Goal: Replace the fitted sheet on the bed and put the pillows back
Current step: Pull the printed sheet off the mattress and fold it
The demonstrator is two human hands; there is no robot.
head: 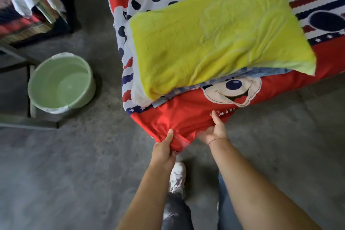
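Seating the sheet's near corner.
Left hand (164,148) and right hand (214,130) grip the red cartoon-printed fitted sheet (186,115) at its corner, six o'clock of the yellow-green pillow (214,39); best pull down evenly, then hook it under.

The sheet (186,117) is red with white bands of navy dots, wavy stripes, stars and a cartoon mouse. The pillow (214,37) is yellow-green, the basin (61,82) pale green, the floor (74,173) grey.
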